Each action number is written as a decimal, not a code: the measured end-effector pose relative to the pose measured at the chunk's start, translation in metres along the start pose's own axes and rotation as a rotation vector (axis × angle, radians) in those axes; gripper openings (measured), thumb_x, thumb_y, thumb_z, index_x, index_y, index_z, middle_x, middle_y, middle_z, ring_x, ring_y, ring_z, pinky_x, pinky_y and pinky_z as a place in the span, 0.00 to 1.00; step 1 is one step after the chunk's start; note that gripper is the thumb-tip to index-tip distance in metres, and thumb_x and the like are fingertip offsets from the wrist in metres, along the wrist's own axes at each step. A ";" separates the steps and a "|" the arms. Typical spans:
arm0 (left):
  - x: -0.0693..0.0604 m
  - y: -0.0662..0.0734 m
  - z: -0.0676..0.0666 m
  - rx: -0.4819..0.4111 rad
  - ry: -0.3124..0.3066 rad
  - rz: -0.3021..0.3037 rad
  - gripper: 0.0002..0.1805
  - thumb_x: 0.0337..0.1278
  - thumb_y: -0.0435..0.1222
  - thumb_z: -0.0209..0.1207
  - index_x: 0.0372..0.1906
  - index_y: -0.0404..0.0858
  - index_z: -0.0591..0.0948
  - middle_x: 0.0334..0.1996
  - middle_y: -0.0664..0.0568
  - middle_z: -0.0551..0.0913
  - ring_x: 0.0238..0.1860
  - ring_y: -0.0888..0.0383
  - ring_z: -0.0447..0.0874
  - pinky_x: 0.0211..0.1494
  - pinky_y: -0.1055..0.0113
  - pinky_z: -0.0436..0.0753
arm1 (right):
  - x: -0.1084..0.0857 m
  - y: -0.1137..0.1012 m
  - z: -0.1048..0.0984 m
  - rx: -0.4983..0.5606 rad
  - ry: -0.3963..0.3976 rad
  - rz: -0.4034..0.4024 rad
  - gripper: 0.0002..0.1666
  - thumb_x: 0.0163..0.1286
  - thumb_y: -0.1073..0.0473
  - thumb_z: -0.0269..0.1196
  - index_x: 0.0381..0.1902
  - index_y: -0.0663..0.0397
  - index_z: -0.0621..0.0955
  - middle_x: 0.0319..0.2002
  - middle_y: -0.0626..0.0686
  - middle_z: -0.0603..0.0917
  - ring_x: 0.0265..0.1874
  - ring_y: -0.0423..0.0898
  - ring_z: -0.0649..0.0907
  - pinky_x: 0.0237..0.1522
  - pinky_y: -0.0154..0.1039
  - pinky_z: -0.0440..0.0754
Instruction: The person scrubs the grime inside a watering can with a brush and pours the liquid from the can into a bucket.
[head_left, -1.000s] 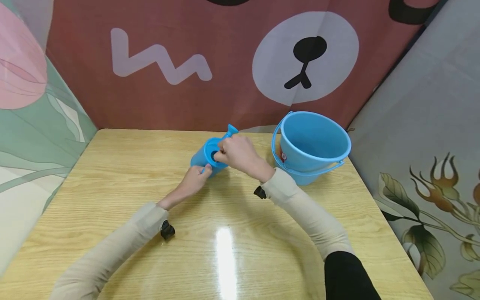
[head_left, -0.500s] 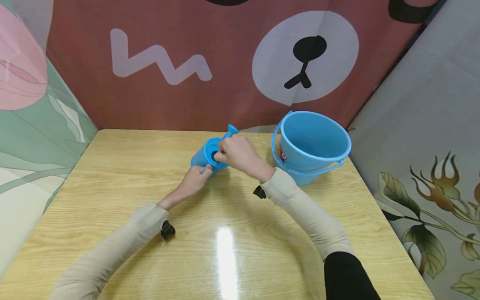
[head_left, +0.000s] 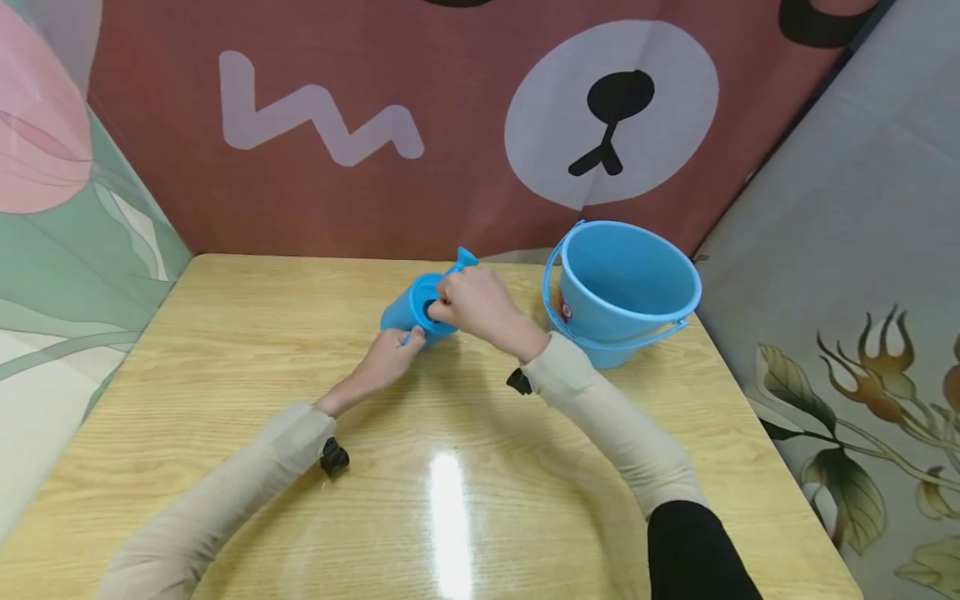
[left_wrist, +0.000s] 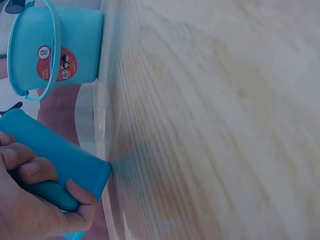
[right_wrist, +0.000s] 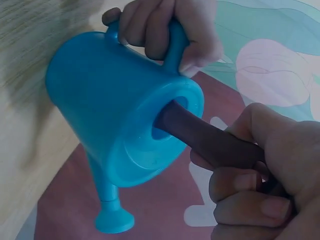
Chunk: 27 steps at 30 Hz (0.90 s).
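A blue toy watering can (head_left: 401, 313) lies tilted over the table, its round opening turned toward my right hand. My left hand (head_left: 384, 362) grips the can's handle, fingers curled round it in the right wrist view. With curled fingers my right hand (head_left: 482, 310) holds a dark, thick, handle-like thing (right_wrist: 202, 140), whose far end goes into the can's opening. What that end looks like is hidden inside the can. The spout with its flared head (right_wrist: 115, 220) points away from me, and the can's base edge (left_wrist: 106, 172) is close to or touching the tabletop.
A light blue bucket (head_left: 596, 329) with a hanging handle stands upright at the back right, beside my right hand. The wooden table (head_left: 247, 350) ends at a printed cloth backdrop (head_left: 450, 200). Another printed cloth (head_left: 810, 250) hangs along the right side.
Almost nothing differs; both hands, the can and the bucket keep their places. The head view has shifted very slightly.
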<state>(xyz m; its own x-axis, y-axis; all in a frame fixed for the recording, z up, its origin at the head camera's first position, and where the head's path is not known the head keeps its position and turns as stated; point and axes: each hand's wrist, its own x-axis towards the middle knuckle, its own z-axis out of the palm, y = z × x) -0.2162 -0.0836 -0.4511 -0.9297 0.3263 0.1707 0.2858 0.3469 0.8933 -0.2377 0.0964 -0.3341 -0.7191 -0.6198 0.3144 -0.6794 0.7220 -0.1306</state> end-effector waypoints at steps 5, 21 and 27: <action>0.000 0.001 -0.001 -0.004 -0.010 0.023 0.28 0.75 0.41 0.42 0.12 0.43 0.60 0.10 0.59 0.56 0.12 0.64 0.50 0.18 0.71 0.56 | 0.001 0.002 0.006 -0.007 -0.037 0.038 0.26 0.60 0.64 0.58 0.12 0.45 0.55 0.12 0.43 0.51 0.14 0.38 0.48 0.18 0.34 0.47; -0.003 -0.002 -0.001 0.014 -0.004 0.002 0.28 0.74 0.42 0.43 0.12 0.43 0.60 0.09 0.59 0.57 0.12 0.65 0.50 0.17 0.70 0.56 | -0.001 0.002 0.010 0.005 -0.045 0.032 0.26 0.61 0.64 0.57 0.12 0.45 0.56 0.11 0.44 0.52 0.13 0.38 0.49 0.17 0.34 0.48; -0.001 -0.002 -0.002 0.009 -0.008 0.021 0.27 0.74 0.41 0.42 0.12 0.44 0.60 0.09 0.60 0.56 0.12 0.63 0.50 0.17 0.70 0.56 | 0.001 0.000 0.005 -0.004 -0.041 0.021 0.26 0.61 0.64 0.57 0.12 0.45 0.56 0.12 0.44 0.52 0.14 0.38 0.49 0.18 0.34 0.47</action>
<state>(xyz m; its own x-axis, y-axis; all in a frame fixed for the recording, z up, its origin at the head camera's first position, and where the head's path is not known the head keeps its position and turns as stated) -0.2162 -0.0858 -0.4520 -0.9215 0.3411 0.1859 0.3074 0.3480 0.8857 -0.2394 0.0945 -0.3383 -0.7387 -0.6164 0.2727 -0.6634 0.7364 -0.1327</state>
